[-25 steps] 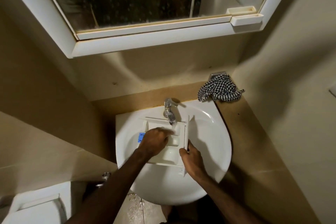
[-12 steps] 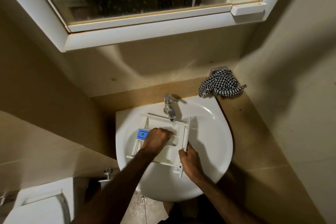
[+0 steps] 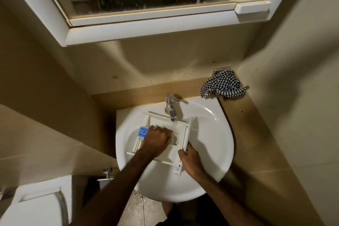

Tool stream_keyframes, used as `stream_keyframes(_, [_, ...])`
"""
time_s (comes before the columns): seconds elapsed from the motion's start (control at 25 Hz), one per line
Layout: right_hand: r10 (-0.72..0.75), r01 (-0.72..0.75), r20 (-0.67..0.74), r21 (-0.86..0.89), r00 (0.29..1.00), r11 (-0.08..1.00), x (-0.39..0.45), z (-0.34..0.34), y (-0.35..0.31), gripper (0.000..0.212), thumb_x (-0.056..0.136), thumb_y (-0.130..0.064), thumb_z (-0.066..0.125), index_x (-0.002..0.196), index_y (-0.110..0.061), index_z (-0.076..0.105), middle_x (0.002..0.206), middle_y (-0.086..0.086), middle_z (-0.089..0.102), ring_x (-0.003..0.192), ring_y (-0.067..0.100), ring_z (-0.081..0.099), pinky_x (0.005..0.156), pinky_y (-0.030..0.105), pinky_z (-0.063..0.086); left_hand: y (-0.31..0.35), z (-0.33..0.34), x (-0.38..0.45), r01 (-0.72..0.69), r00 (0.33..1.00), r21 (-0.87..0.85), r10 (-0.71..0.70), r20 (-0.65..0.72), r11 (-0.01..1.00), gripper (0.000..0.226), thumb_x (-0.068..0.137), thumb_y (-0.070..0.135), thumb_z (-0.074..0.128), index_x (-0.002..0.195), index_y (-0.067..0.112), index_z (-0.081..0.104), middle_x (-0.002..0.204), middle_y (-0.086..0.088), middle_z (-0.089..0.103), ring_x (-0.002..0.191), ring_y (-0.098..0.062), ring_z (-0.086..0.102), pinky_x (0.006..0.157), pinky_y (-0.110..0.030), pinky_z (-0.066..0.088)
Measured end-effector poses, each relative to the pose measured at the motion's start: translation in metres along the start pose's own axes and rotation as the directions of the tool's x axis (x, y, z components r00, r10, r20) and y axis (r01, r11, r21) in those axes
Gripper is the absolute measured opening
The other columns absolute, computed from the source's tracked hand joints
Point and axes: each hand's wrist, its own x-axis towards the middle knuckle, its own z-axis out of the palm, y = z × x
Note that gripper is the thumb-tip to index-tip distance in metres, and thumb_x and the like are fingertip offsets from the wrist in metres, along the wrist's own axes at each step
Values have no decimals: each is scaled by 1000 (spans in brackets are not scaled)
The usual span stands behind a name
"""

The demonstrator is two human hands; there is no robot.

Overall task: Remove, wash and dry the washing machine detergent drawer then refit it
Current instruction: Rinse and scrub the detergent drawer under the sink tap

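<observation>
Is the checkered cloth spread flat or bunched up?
Bunched up. The checkered cloth sits crumpled in a heap at the back right corner, beyond the sink, with folds overlapping.

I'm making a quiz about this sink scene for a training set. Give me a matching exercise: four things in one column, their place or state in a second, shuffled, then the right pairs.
Things
1. detergent drawer
2. checked cloth
3. left hand
4. right hand

Places or states
A. grips the drawer's front panel at its near end
B. lies in the basin under the tap
C. rests on top of the drawer, fingers curled
D. bunched on the ledge behind the sink, at the right

Pairs: 1-B, 2-D, 3-C, 4-A
</observation>
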Motion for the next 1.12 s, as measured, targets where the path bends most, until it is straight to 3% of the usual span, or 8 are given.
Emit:
stream_keyframes(0.16, [20,-20,0,-1,1000,1000,4,1,1,47,97,-13,55,144,-15,51,107,14,73,97,34,69,86,41,56,26,5,19,-26,998,-57,29,62,998,28,105,24,45,121,10,63,113,-13,71,96,-34,70,80,-39,48])
stream_keyframes(0.24, [20,-20,-6,3,1000,1000,5,4,1,49,99,-14,55,148,-15,47,113,15,73,100,35,70,90,45,57,29,13,14,14,997,-18,-13,74,1000,42,106,21,45,145,7,50,143,-15,62,121,-34,64,98,-44,47])
stream_keyframes(0.32, [22,-22,-15,10,1000,1000,5,9,1,50,101,-18,54,150,-16,44,116,14,72,103,35,70,92,48,56,34,18,11,71,994,50,-75,81,996,47,106,19,44,151,7,43,152,-14,54,134,-32,55,110,-48,40])
stream_keyframes(0.48, [48,-48,-18,-6,999,999,6,12,1,50,101,-18,52,150,-17,43,113,14,72,101,34,70,92,47,56,38,11,18,84,994,78,-89,57,993,28,101,17,49,126,14,62,105,-9,76,94,-29,69,91,-38,47])
stream_keyframes(0.56, [51,-52,-24,-29,998,998,6,13,0,50,99,-16,52,149,-16,44,112,14,72,100,35,69,90,43,56,30,4,19,113,988,47,-117,100,992,22,97,19,54,112,17,70,96,-8,76,88,-30,69,84,-35,48])
stream_keyframes(0.68, [61,-63,-35,-60,998,996,7,13,-1,50,100,-16,52,149,-14,43,115,16,71,102,37,69,87,37,54,24,3,21,134,982,1,-133,135,991,17,96,21,60,104,18,74,94,-8,76,89,-29,70,81,-35,51])
stream_keyframes(0.92, [78,-80,-48,-40,996,996,10,13,4,47,100,-16,54,146,-13,46,115,16,71,102,36,69,88,41,57,35,17,19,55,998,68,-55,5,996,41,100,14,61,140,13,54,104,-9,76,90,-29,71,88,-37,51])
stream_keyframes(1.12, [87,-92,-75,-61,993,994,11,14,5,39,97,-12,54,137,-9,51,108,17,72,100,40,68,83,40,55,19,8,28,78,993,67,-83,83,995,28,97,26,64,123,21,71,103,-11,77,94,-34,71,83,-36,52])
